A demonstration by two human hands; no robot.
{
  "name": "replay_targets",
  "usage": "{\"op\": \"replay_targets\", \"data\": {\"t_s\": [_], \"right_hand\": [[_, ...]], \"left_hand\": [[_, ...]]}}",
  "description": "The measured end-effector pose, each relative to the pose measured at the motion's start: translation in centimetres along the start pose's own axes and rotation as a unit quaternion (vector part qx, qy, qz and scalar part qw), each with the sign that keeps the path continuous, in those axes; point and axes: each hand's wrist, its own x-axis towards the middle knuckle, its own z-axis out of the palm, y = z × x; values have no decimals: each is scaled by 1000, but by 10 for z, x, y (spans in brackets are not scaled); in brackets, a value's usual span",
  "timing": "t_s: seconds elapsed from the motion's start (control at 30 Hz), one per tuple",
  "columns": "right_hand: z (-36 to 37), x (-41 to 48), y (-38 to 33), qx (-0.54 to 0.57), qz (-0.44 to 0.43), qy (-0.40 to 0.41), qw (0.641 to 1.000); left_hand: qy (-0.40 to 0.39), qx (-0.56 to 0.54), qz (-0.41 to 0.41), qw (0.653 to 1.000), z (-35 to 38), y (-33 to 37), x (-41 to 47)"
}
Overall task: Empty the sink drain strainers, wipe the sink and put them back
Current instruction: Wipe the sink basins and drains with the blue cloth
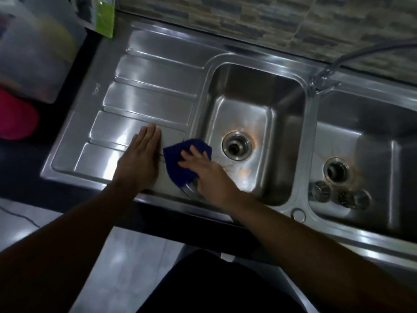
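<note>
A stainless steel double sink (pixel 306 132) with a ribbed drainboard (pixel 149 102) on its left fills the view. My left hand (pixel 141 159) lies flat, fingers together, on the drainboard's near part. My right hand (pixel 204 175) presses a dark blue cloth (pixel 180 161) flat onto the rim between the drainboard and the left basin. The left basin's drain (pixel 237 145) is open, with orange stains around it. The right basin's drain (pixel 337 170) is open too. Two round metal strainers (pixel 320 192) (pixel 361 198) lie on the right basin's floor, near its front.
A tap (pixel 325 75) stands behind the divider between the basins. A clear plastic container (pixel 33 53) and a pink object (pixel 18 116) sit on the dark counter to the left. A green packet (pixel 105 16) hangs at the top left. A tiled wall runs behind.
</note>
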Motion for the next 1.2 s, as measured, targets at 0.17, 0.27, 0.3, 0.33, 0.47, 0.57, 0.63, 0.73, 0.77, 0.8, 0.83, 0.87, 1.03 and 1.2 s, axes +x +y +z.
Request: {"op": "replay_targets", "data": {"t_s": [0.17, 0.27, 0.3, 0.33, 0.47, 0.57, 0.63, 0.73, 0.77, 0.8, 0.83, 0.87, 1.03, 1.2], "right_hand": [[9, -62, -7, -26, -59, -10, 998], [-11, -89, 4, -49, -63, 1, 997], [-21, -99, 10, -54, -67, -2, 996], [-31, -112, 18, -60, -70, -5, 996], [-82, -169, 54, -114, -60, -4, 992], [-100, -188, 62, -109, -50, -10, 993], [-100, -183, 59, -113, -44, -20, 992], [-90, -169, 48, -108, -32, -35, 993], [-87, -167, 45, -100, -30, -40, 994], [-86, -166, 45, -97, -29, -45, 994], [-88, -168, 46, -99, -30, -48, 993], [-91, -172, 48, -103, -34, -50, 993], [-116, -176, 61, -88, -14, -53, 995], [-133, -110, 64, 3, 144, 52, 988]], "left_hand": [[-34, -7, 16, 999, -3, 18, 1], [-62, 8, 33, 997, 7, 44, -2], [-73, 19, 23, 997, 12, 51, -2], [-76, 24, 9, 997, 16, 57, -2], [-74, 3, -17, 997, 20, 60, 4], [-95, -16, -17, 995, 18, 58, 7], [-95, -34, -24, 995, 18, 60, 7], [-86, -60, -25, 994, 17, 64, 7], [-83, -70, -25, 994, 17, 65, 6], [-76, -75, -23, 994, 16, 66, 6], [-70, -73, -21, 995, 14, 65, 7], [-63, -64, -20, 996, 13, 65, 7], [51, 35, 26, 998, 7, 63, 13], [77, 44, 60, 994, 5, 65, 55]]}}
